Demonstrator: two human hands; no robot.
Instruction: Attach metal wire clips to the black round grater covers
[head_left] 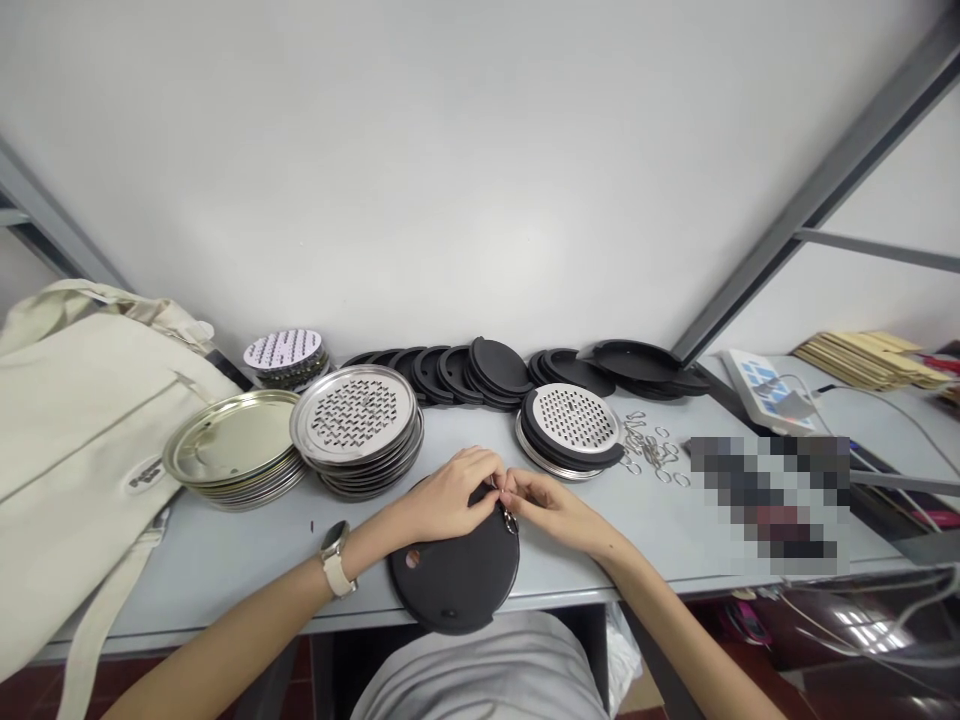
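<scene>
Over the round matte disc (459, 578), both hands (459, 497) (546, 508) apparently pinch a shiny metal clasp (511, 521).

A grey table (465, 428) carries a cream bag (82, 420) at far left, stacked metal discs (355, 416) at centre left, black discs (501, 366) mid-frame, and scattered rings and clips (651, 452) right of centre; a notched black disc (454, 588) overlaps its front edge.
</scene>
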